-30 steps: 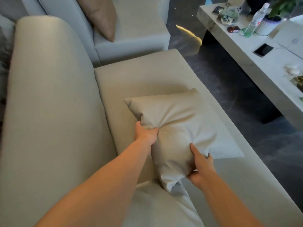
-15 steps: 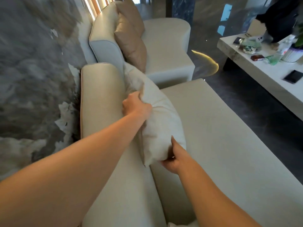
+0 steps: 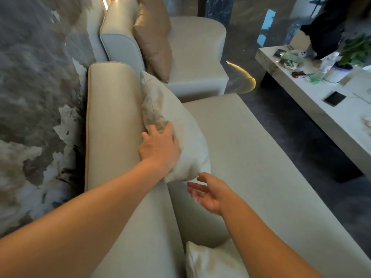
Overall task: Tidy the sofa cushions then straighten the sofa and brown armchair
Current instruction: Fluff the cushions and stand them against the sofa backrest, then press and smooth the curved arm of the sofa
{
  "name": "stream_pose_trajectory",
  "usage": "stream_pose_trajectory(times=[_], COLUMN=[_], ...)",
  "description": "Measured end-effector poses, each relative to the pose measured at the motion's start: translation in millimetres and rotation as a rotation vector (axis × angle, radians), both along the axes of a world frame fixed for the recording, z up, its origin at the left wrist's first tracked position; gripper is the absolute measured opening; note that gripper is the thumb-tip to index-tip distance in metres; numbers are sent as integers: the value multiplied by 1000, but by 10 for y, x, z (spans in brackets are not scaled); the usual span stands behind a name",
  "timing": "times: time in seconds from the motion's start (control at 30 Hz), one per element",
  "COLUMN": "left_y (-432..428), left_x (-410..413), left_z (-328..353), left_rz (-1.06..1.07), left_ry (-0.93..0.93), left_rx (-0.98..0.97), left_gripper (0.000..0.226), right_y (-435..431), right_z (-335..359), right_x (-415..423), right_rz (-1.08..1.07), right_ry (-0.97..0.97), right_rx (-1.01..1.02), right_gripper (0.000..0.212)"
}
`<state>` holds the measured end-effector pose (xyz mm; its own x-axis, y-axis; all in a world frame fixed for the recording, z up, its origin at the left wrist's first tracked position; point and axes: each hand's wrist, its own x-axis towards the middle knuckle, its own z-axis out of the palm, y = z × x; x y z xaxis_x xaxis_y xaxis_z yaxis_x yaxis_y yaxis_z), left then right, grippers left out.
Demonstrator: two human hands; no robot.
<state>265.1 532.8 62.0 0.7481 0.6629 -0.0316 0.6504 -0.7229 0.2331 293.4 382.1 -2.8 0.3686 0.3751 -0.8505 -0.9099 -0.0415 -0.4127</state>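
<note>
A cream cushion (image 3: 180,125) stands on edge against the backrest of the beige sofa (image 3: 251,149). My left hand (image 3: 158,147) lies flat on the cushion's near top edge, fingers spread, pressing rather than gripping. My right hand (image 3: 208,193) hovers open just below the cushion's lower corner, palm up, not touching it. A second cream cushion (image 3: 208,261) lies at the bottom of the view, partly behind my right forearm. Beyond the sofa's end stands a pale armchair (image 3: 196,57) with a brown cushion (image 3: 154,37) leaning on its back.
A grey marbled wall (image 3: 36,97) runs close behind the sofa on the left. A long white table (image 3: 329,117) at right carries a phone, a bottle, a potted plant and small items. A person in dark clothes stands at its far end. Dark floor lies between sofa and table.
The cushion went from lying on the seat to standing against the backrest. My right hand has let go of its lower corner and my left hand has opened flat on it.
</note>
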Motion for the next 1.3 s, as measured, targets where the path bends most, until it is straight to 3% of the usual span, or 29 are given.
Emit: stream_pose_trajectory(times=[0.23, 0.37, 0.7, 0.8, 0.9, 1.0, 1.17, 1.3], left_y=[-884, -1583, -3702, -4406, -5088, -5629, -5999, -6072], left_x=[-546, -1076, -2625, -3098, -3565, -4016, -4627, -4994], left_z=[211, 325, 638, 640, 518, 301, 2, -16], left_rz=[-59, 12, 390, 337, 314, 235, 41, 85], left_ry=[115, 206, -97, -115, -72, 64, 84, 189], left_rx=[96, 97, -143, -115, -180, -179, -4, -82], left_gripper=[34, 34, 28, 26, 22, 22, 52, 56], right_y=[-1307, -2256, -4616, -5040, -5354, -5599, -5814, -6048], right_z=[312, 472, 901, 848, 711, 575, 473, 604], right_x=[-102, -376, -1612, -2027, -2481, -2942, -3415, -3687], right_rz=[113, 325, 954, 1151, 1219, 1337, 1296, 1366], right_ry=[-234, -362, -729, -895, -930, -1190, -1461, -1491], right_rx=[-131, -210, -417, -503, -633, -771, -901, -852], right_gripper=[11, 11, 11, 21, 41, 41, 56, 63])
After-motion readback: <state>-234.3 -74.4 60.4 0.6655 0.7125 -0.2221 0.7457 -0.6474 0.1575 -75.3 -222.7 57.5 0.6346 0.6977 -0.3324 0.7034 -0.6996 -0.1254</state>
